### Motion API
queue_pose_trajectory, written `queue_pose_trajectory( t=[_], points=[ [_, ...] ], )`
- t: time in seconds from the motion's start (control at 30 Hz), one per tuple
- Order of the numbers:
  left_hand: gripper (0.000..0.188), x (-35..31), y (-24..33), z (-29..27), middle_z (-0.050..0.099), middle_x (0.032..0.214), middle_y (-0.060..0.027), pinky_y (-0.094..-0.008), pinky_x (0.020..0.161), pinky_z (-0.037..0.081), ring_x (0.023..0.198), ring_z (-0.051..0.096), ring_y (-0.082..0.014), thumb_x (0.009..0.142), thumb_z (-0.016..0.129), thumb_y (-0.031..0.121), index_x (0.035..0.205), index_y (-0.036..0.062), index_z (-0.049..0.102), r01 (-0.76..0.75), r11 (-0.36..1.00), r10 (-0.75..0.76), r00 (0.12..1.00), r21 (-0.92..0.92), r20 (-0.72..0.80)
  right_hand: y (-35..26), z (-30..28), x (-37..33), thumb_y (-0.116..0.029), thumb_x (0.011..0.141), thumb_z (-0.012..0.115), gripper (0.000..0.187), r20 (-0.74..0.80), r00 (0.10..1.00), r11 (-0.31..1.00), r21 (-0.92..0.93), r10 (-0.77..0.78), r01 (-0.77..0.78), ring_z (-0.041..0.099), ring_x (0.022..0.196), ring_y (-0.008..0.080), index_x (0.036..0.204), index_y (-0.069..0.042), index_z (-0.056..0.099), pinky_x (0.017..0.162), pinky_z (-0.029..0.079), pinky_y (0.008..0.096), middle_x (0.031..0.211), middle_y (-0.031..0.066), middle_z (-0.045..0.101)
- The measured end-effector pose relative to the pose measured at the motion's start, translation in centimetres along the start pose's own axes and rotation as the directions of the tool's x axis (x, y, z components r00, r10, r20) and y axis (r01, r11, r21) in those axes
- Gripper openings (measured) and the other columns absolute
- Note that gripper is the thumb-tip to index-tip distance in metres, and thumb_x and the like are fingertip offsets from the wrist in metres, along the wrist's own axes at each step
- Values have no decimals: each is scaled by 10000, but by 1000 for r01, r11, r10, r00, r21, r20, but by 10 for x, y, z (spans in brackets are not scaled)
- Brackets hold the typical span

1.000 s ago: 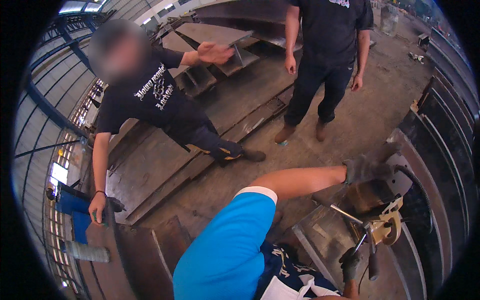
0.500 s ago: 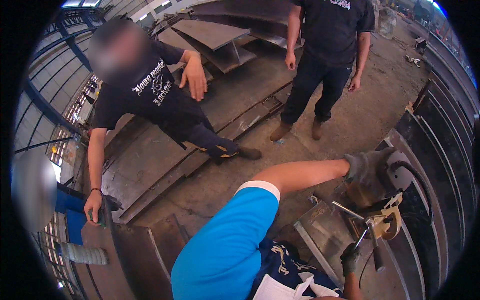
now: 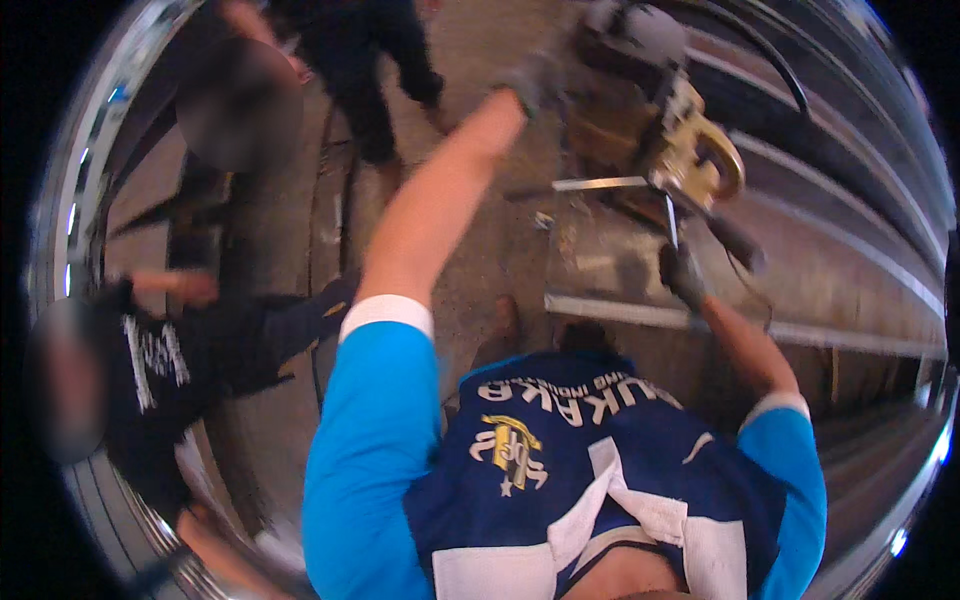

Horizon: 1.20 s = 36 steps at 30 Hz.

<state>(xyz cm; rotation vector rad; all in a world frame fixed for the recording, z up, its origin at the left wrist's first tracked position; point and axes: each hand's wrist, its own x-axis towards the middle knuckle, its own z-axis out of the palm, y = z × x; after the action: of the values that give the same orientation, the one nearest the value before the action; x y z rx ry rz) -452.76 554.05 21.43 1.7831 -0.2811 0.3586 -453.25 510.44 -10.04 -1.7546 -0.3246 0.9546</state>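
A magnetic drill [image 3: 705, 150] with a tan body and a grey motor housing [image 3: 640, 40] stands on a steel beam [image 3: 620, 265] at the upper right. Spoke-like feed levers stick out from its side. My right hand [image 3: 682, 272], in a dark glove, is closed around the end of a silver feed lever [image 3: 671, 218]. Stretched far forward, my left hand [image 3: 540, 85], also gloved, is just left of the motor housing. Motion smears its fingers, and I cannot tell whether it touches the drill.
More long steel beams [image 3: 800, 190] lie along the right side. A black cable [image 3: 775, 55] arcs off behind the drill. One person in dark clothes [image 3: 345, 70] stands at the upper left, another person [image 3: 170, 360] at the far left, near steel plates.
My view has swung downward and to the right. My left hand has come away from the top of the motor to its left side. My right hand stays on the lever.
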Motion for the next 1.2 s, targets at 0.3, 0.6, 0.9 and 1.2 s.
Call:
queue_pose_trajectory(
  t=[0.3, 0.6, 0.9, 1.2],
  points=[
    [334, -8, -26, 9, 702, 1208, -11, -424, 1072, 462, 1145, 596, -218, 1024, 562, 492, 1154, 203, 669, 29, 999, -30, 997, 21, 77, -58, 3, -5, -337, 1059, 577, 341, -213, 976, 868, -491, -36, -75, 647, 591, 205, 918, -45, 683, 527, 461, 445, 679, 94, 645],
    [340, 0, -52, 3, 701, 1206, -13, -421, 1066, 464, 1141, 597, -216, 1025, 566, 491, 1164, 198, 668, 24, 993, -36, 994, 118, 101, -56, 20, -4, -216, 1045, 555, 227, -302, 947, 964, -200, 110, -175, 618, 571, 239, 1109, -37, 680, 536, 476, 451, 721, 91, 662],
    [346, 3, -71, -9, 700, 1204, -14, -419, 1060, 466, 1138, 598, -215, 1025, 570, 489, 1173, 192, 667, 0, 971, -23, 995, 241, 94, -45, -5, -10, -254, 1089, 532, 228, -406, 905, 897, -342, 128, -280, 642, 586, 239, 1036, -78, 666, 528, 463, 417, 732, 80, 669],
    [353, -7, -78, -11, 699, 1202, -16, -417, 1054, 469, 1134, 599, -214, 1025, 574, 488, 1183, 186, 666, -11, 965, -17, 994, 263, 106, -111, 6, -50, -205, 1024, 569, 205, -476, 876, 618, -712, -77, -333, 730, 717, 386, 994, -26, 664, 650, 547, 506, 837, 219, 724]
  ],
)
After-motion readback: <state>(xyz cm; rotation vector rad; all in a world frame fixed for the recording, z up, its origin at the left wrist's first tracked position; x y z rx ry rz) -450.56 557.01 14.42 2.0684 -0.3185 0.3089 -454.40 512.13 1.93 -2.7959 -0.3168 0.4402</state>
